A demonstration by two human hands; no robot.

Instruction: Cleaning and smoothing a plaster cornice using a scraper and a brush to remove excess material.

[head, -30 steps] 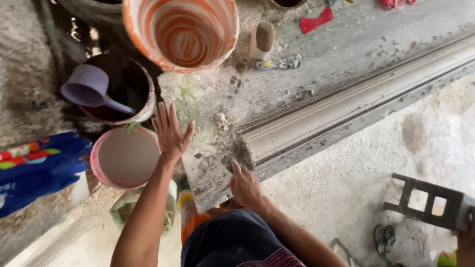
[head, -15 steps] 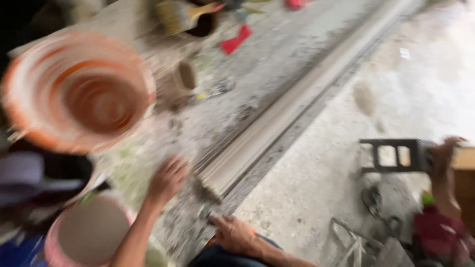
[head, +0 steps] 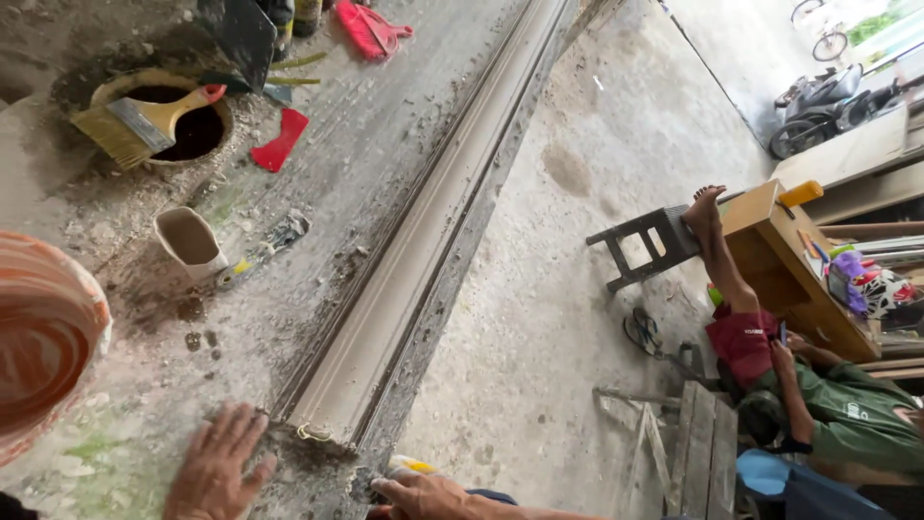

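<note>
A long pale plaster moulding (head: 404,260) lies along the right edge of a grey, dusty workbench (head: 337,154), running away from me. My left hand (head: 219,464) lies flat, fingers spread, on the bench just left of the moulding's near end. My right hand (head: 423,494) grips the bench's near edge below that end, over something yellow and white that is mostly hidden.
An orange-streaked bucket (head: 43,337) stands at the left. A small cup (head: 190,241), a scraper (head: 271,241), red plastic pieces (head: 281,143) and a wide brush (head: 144,120) over a dark pot lie on the bench. Another person (head: 789,376) reclines at right by a stool (head: 647,246).
The view has swung up and right along the moulding. My left hand has shifted closer to the moulding's near end, and my right hand has dropped to the bench edge.
</note>
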